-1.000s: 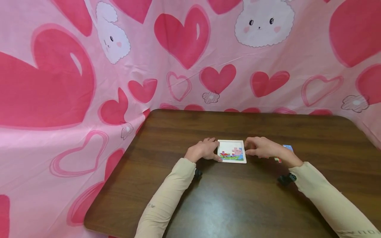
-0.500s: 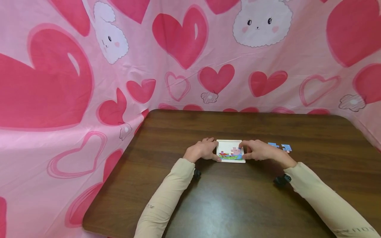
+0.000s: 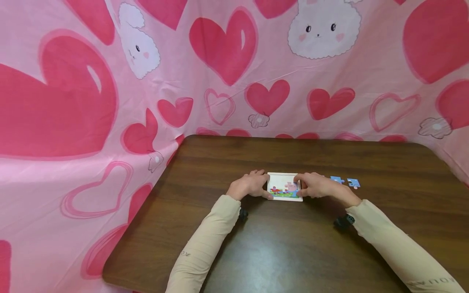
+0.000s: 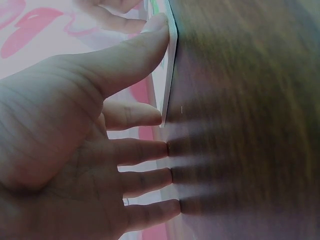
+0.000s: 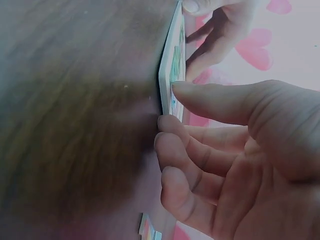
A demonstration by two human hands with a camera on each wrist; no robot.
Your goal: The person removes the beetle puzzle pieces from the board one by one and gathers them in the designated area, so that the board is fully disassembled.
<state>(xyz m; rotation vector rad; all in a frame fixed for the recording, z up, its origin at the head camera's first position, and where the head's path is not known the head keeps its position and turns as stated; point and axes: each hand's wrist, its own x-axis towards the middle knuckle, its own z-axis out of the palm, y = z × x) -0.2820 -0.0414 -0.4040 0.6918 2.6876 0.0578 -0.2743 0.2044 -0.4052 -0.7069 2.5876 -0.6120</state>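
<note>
A white-rimmed jigsaw tray [image 3: 275, 179] lies on the table, with joined pieces along its lower part. They show green grass, red flowers and a pink pig's head. My left hand [image 3: 249, 185] steadies the tray's left side, thumb on the near corner and fingers straight, several fingertips on the table. At the tray's right side, my right hand [image 3: 316, 185] has thumb and index finger at a puzzle piece [image 3: 292, 186] with the pig's head. In the right wrist view its other fingers [image 5: 176, 190] curl beside the tray edge. The contact under the index finger is hidden.
Two blue puzzle pieces [image 3: 353, 182] [image 3: 335, 179] lie beyond the right wrist, the nearer one partly covered by the arm. The brown table [image 3: 278, 240] reaches back to a pink cloth [image 3: 227, 101] printed with hearts and rabbits.
My right hand has moved left, from just beside the tray onto its right edge and the pig piece. The loose blue pieces have come into view. My left hand stays in place.
</note>
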